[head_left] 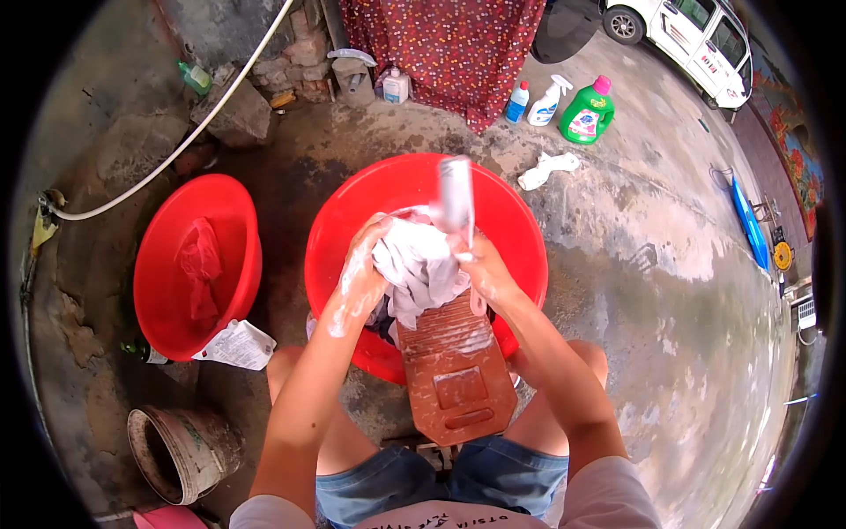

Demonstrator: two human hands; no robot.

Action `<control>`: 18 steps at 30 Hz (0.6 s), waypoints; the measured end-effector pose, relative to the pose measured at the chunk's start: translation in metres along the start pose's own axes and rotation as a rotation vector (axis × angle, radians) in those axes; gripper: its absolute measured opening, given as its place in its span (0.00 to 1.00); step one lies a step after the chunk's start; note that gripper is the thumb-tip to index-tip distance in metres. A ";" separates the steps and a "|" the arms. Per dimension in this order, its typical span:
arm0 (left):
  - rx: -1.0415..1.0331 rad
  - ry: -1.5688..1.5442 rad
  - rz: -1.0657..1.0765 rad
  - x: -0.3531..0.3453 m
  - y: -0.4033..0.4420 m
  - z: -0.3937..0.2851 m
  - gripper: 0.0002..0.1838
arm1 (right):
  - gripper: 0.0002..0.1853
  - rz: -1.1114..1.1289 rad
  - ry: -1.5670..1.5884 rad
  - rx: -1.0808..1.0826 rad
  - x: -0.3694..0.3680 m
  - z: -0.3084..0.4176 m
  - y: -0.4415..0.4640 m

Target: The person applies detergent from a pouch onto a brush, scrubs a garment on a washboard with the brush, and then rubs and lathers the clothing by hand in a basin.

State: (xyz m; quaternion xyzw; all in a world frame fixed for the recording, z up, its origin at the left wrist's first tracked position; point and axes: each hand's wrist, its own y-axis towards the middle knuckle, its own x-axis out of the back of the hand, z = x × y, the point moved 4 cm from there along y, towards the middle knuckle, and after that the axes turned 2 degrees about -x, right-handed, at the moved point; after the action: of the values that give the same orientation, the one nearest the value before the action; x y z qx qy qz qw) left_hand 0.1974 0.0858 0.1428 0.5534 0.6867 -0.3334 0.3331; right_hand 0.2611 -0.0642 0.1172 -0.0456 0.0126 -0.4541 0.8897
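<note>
My left hand (366, 256), streaked with suds, is closed on a bunched white cloth (412, 264) over the large red basin (330, 256). In my right hand (485, 269) is a pale scrubbing brush (456, 189), raised upright and smeared by motion; its bristles are hard to make out. A brown washboard (449, 379) leans out of the basin toward my lap, with the cloth's lower folds resting on its ridged top. Some dark fabric shows beside the board, partly hidden by the cloth and my left arm.
To the left is a second red basin (150, 273) holding a red cloth (201, 264). A dirty bucket (207, 454) lies tipped nearby. Beyond the large basin stand a green detergent bottle (588, 113), a spray bottle (546, 101) and a white cloth (548, 170). A hose (189, 132) arches at upper left.
</note>
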 end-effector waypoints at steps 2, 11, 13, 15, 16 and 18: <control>-0.051 0.075 -0.162 0.017 0.004 0.007 0.10 | 0.20 -0.180 0.008 0.009 0.002 0.001 0.001; 0.102 -0.050 -0.164 0.008 0.007 0.086 0.28 | 0.04 -0.600 -1.077 0.497 -0.026 0.059 0.004; 0.125 -0.256 -0.132 0.043 0.031 0.105 0.30 | 0.04 -0.569 -1.020 0.508 -0.055 0.073 -0.013; 0.110 -0.412 0.282 0.041 0.030 0.090 0.17 | 0.05 -0.316 -0.824 0.910 -0.075 0.058 -0.028; 0.097 -0.405 0.262 0.047 0.025 0.089 0.14 | 0.06 -0.258 -0.879 0.898 -0.087 0.053 -0.045; 0.071 -0.306 0.020 0.027 0.012 0.080 0.13 | 0.07 -0.311 -0.844 0.964 -0.062 0.052 -0.026</control>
State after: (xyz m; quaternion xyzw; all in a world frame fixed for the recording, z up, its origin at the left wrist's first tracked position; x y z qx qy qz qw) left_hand 0.2118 0.0364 0.0750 0.5143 0.6102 -0.4347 0.4173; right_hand 0.2076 -0.0256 0.1703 0.1826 -0.5488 -0.4753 0.6631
